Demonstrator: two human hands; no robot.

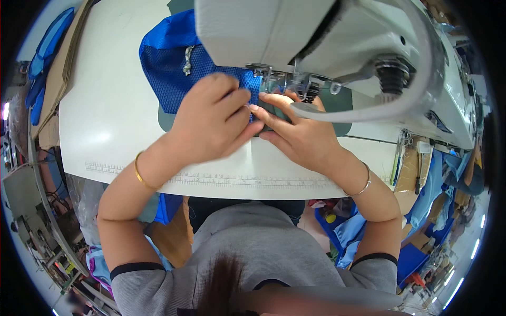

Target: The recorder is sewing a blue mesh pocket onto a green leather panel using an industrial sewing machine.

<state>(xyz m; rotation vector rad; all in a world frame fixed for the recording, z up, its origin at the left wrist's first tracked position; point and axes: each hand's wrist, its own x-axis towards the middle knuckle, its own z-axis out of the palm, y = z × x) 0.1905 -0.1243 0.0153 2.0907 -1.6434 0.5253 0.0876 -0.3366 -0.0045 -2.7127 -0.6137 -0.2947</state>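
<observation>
A blue mesh bag [167,73] with a solid blue top band and a short whitish cord [187,60] lies on the sewing table, partly under the sewing machine head [247,31]. My left hand [211,121] is closed at the bag's near edge, fingers curled and thumb towards the right hand; it looks slightly blurred. Beside the presser foot [274,81], my right hand [303,134] lies with fingers stretched flat over the bag's edge. The fingertips of both hands nearly meet. Machine parts hide the stitching spot, and my hands cover some of the fabric.
A curved pale guard [369,113] arches over the machine's right side. Along the white table's front edge runs a printed ruler [211,176]. Blue fabric pieces [45,68] rest on cardboard at far left. A blue crate [329,226] with cloth stands below the table.
</observation>
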